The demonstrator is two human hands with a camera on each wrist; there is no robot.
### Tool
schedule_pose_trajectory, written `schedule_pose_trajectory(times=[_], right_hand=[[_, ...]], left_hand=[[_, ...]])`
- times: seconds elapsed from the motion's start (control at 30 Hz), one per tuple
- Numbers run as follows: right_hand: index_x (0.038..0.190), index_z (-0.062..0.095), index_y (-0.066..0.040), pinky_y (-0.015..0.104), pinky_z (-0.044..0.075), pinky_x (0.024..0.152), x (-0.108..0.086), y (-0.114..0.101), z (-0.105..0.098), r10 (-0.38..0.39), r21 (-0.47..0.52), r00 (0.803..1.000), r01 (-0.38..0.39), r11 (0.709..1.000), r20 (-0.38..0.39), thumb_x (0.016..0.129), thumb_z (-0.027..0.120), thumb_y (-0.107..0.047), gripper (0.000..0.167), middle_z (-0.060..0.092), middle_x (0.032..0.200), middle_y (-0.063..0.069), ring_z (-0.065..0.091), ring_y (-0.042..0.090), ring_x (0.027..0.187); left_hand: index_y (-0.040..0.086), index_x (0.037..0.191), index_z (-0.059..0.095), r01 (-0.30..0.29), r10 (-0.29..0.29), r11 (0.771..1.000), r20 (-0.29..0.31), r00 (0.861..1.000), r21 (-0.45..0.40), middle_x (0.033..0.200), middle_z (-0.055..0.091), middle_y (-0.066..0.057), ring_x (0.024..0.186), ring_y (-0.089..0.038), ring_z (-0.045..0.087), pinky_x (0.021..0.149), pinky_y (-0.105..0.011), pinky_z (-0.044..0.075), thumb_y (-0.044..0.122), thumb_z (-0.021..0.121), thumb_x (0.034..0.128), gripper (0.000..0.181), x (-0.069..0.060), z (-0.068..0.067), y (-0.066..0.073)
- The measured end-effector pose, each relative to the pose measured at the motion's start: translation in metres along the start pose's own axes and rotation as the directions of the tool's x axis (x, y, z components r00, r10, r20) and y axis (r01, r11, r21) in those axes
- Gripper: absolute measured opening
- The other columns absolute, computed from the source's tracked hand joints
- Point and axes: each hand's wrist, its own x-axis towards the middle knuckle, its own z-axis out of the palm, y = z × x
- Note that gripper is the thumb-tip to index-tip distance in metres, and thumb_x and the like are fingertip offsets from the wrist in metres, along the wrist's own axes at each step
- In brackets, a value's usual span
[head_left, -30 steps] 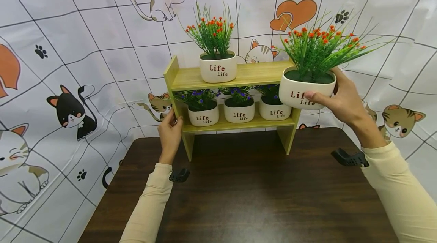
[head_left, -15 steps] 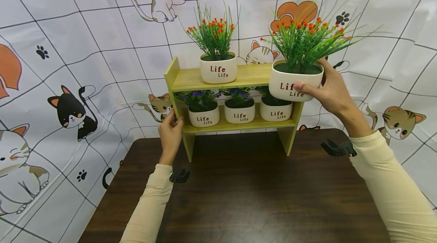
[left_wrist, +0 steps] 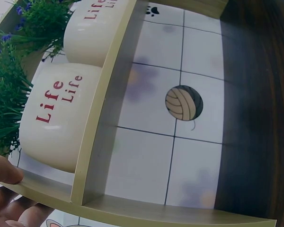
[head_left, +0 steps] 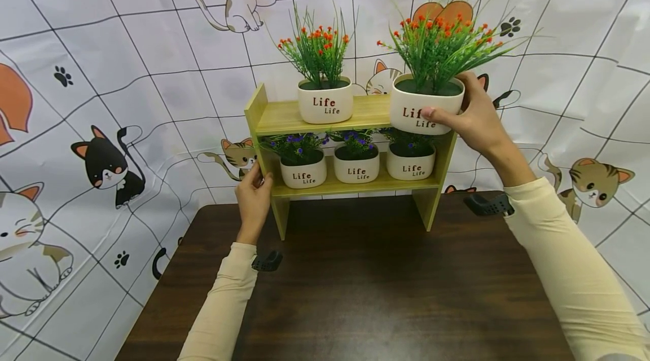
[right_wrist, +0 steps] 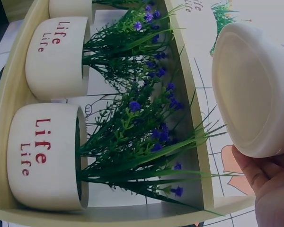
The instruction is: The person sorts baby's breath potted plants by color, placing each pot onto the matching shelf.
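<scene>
My right hand grips a white potted plant with orange flowers, thumb on the "Life" front, fingers around its right end. In the right wrist view the pot's underside shows, raised in front of the upper board. My left hand pinches the left side panel of a two-tier wooden shelf, thumb inside and fingers outside in the left wrist view. Another orange-flowered potted plant stands upright on the upper board's left part. Along the lower board stand three purple-flowered potted plants.
The shelf stands at the back of a dark wooden table. Behind it is a wall covering with cartoon cats and grid lines. A dark strap-like device sits at the right wrist, and a similar one at the left.
My right hand has carried the orange-flowered potted plant left and upward, from beyond the shelf's right end to the front of the upper board. My left hand keeps its place on the side panel.
</scene>
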Motion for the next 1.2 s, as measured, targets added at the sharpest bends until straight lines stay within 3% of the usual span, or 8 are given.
schedule_pose_trajectory(times=[0.33,0.6,0.97,1.2], right_hand=[[0.153,0.043,-0.014,0.018,0.051,0.076,0.02,-0.002,0.006,0.038,-0.049,0.998,-0.036,0.998,0.041,0.09,0.084,-0.036,0.077,0.064,0.111,0.001,0.065,0.005,0.093],[0.163,0.037,-0.019,0.019,0.05,0.079,0.033,-0.005,0.014,0.069,-0.072,0.995,-0.064,0.995,0.075,0.091,0.082,-0.042,0.088,0.067,0.126,0.016,0.065,0.005,0.097],[0.169,0.026,-0.023,0.028,0.048,0.088,0.051,-0.007,0.025,0.132,-0.113,0.983,-0.118,0.987,0.128,0.093,0.076,-0.051,0.095,0.063,0.144,0.022,0.064,0.033,0.126],[0.167,0.019,-0.012,0.031,0.049,0.091,0.059,-0.001,0.032,0.134,-0.083,0.975,-0.121,0.989,0.176,0.095,0.075,-0.044,0.097,0.055,0.146,0.029,0.06,0.036,0.128]], left_hand=[[0.001,0.147,0.063,-0.01,0.01,1.0,0.006,1.0,0.018,0.135,0.07,-0.025,0.124,-0.037,0.071,0.085,-0.006,0.05,-0.002,0.064,0.1013,0.046,0.0,-0.001,-0.001],[0.005,0.146,0.065,-0.027,0.027,0.999,0.009,1.0,0.027,0.133,0.072,-0.023,0.123,-0.035,0.072,0.088,-0.008,0.051,-0.001,0.064,0.1016,0.045,0.0,-0.001,-0.002],[0.001,0.142,0.068,-0.028,0.028,1.0,-0.016,0.999,0.005,0.129,0.073,-0.025,0.119,-0.039,0.073,0.082,-0.002,0.048,-0.004,0.067,0.0995,0.043,0.0,0.0,-0.001],[0.004,0.143,0.068,-0.015,0.015,1.0,-0.007,1.0,0.006,0.129,0.074,-0.023,0.12,-0.036,0.074,0.081,-0.002,0.049,-0.003,0.067,0.0998,0.044,0.0,-0.001,0.0]])
